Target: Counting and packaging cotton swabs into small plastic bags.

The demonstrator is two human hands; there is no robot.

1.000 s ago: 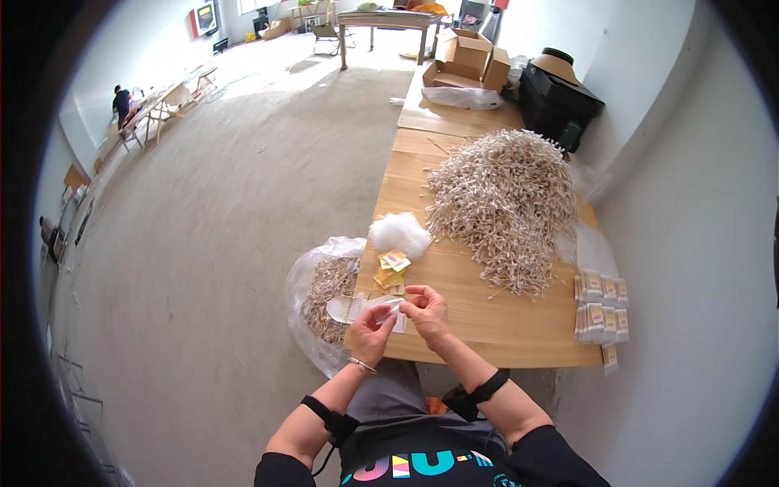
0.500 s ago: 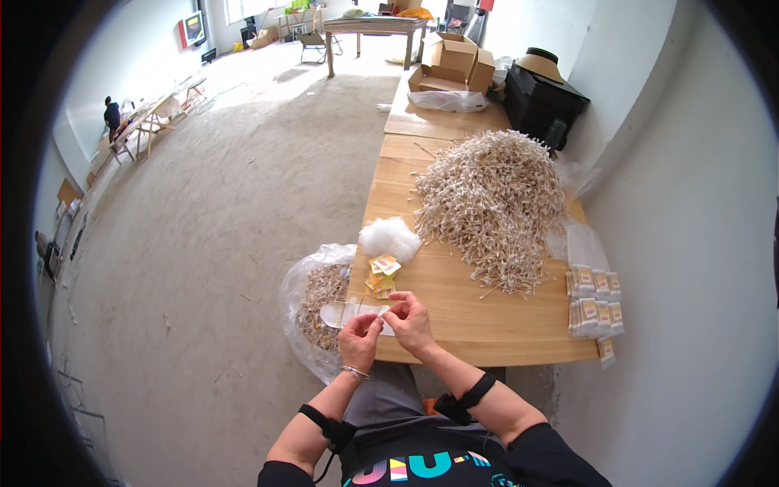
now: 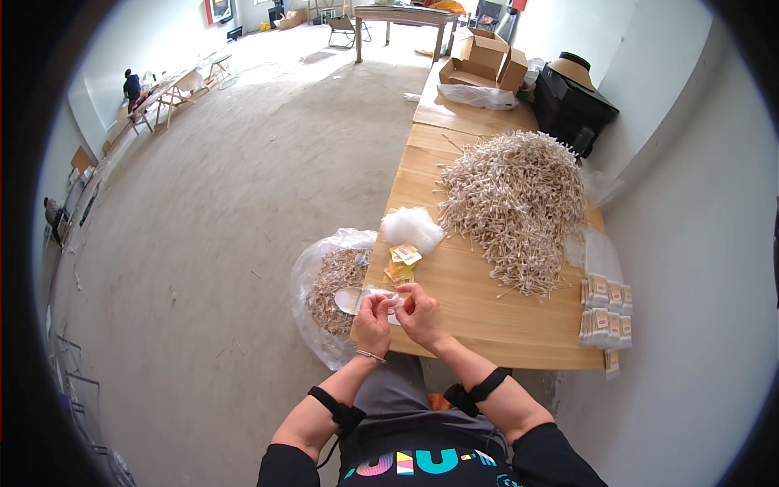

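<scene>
Close together over the table's near left corner, my left hand (image 3: pixel 373 322) and my right hand (image 3: pixel 421 319) pinch a small translucent plastic bag (image 3: pixel 393 299) between their fingertips. Its contents, if any, are too small to make out. A white rounded flat piece (image 3: pixel 347 300) lies just beyond my left hand, partly over the table edge. Past my fingers are several small yellow-and-white cards (image 3: pixel 402 261) in a loose stack. A fluffy white heap (image 3: pixel 412 230) sits behind the cards. To the right rises a large pile of cotton swabs (image 3: pixel 515 203).
Left of the table, a big clear plastic sack (image 3: pixel 305 272) holds more swabs. Filled small packets (image 3: pixel 604 315) stand in rows at the right edge by the wall. Open cardboard boxes (image 3: pixel 484 63) and a black bin (image 3: pixel 572 109) are at the far end. Another person (image 3: pixel 131 88) is far left.
My view has shifted, so the table appears farther right. Both hands stay together at the bag, with the right fingers curled in more than before.
</scene>
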